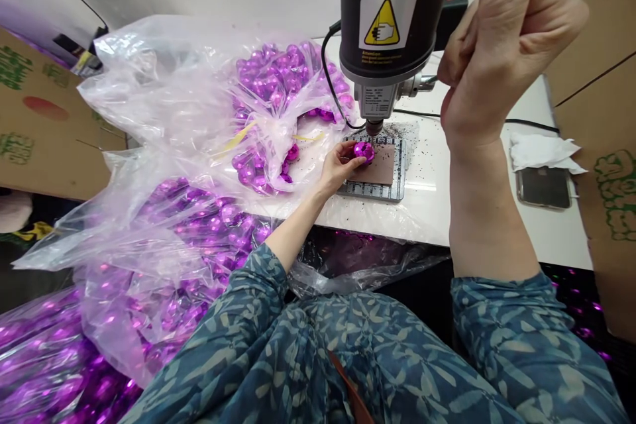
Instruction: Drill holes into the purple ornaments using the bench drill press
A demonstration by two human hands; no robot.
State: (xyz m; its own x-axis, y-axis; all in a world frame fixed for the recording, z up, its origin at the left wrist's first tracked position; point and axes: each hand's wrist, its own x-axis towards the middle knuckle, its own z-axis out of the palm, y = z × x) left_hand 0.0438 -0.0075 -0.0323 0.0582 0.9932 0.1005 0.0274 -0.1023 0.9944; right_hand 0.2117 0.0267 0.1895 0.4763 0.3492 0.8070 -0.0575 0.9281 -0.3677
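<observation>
A small bench drill press (pixel 392 20) stands on a white table (pixel 447 205). My left hand (pixel 340 164) pinches a shiny purple piece (pixel 364 150) and holds it on a brown board (pixel 381 165) atop the metal base plate (pixel 373 191), right under the drill bit (pixel 373 127). My right hand (pixel 497 46) is raised close to the camera, its fingers closed in a fist around the press's feed handle (pixel 422 84), whose metal stub shows beside the drill head. Dark shavings lie scattered around the plate.
Clear plastic bags (pixel 189 119) full of several purple pieces lie on the table's left and spill down to my lap. Cardboard boxes (pixel 44 119) stand left and right. A phone (pixel 544 187) and crumpled white tissue (pixel 539 149) rest at the right.
</observation>
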